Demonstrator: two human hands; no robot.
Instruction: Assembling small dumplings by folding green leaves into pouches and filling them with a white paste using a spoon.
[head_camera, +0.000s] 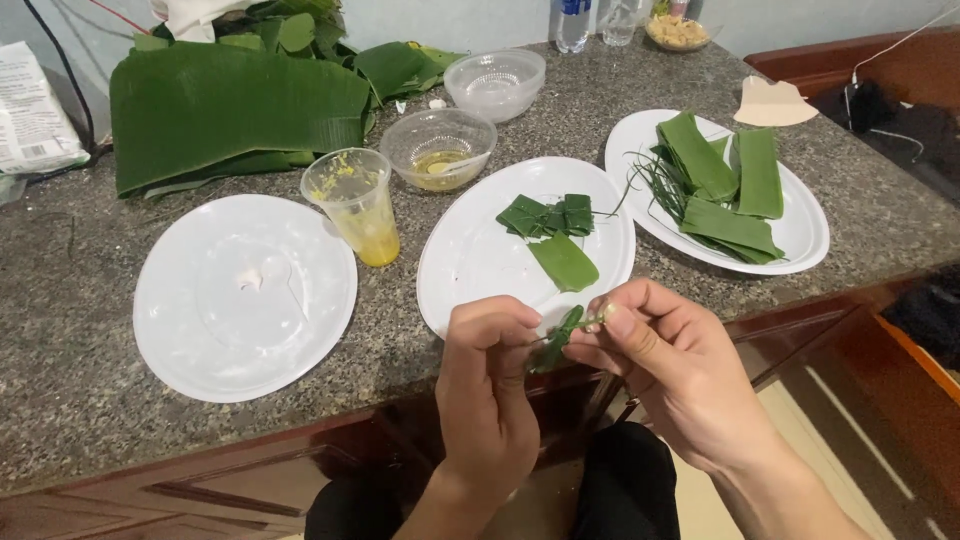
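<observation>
Your left hand (487, 385) and right hand (668, 372) both pinch a small folded leaf parcel (553, 342) at the counter's near edge, below the middle plate (470, 262). Keep fingertips tight so the folds don't spring loose.

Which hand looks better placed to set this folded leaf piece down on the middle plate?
Probably the right hand: its fingertips pinch the leaf piece at the top, close to the middle plate rim; the left hand sits lower.
</observation>
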